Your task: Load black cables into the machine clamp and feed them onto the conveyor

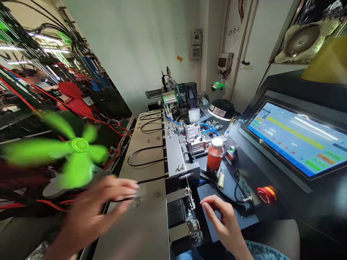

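Note:
My left hand [100, 207], a little smeared by motion, is over the left part of the beige machine top. Its thumb and fingers close on a black cable [151, 179], whose visible length runs right to the metal guide rail [173, 151]. On the right, my right hand [223, 218] has thumb and forefinger pinched together beside the small metal clamps [191, 202] at the near end of the rail. Whatever sits between those fingertips, if anything, is too small to make out. Further back, several looped black cables [148, 159] lie across the machine top.
A spinning green fan [80, 145] stands close to my left hand. Beyond my right hand are a jar of orange-red contents [215, 157], a red emergency button [267, 195] and a touchscreen [298, 137]. A lamp [222, 108] and a solder-like wire spool [170, 98] are behind.

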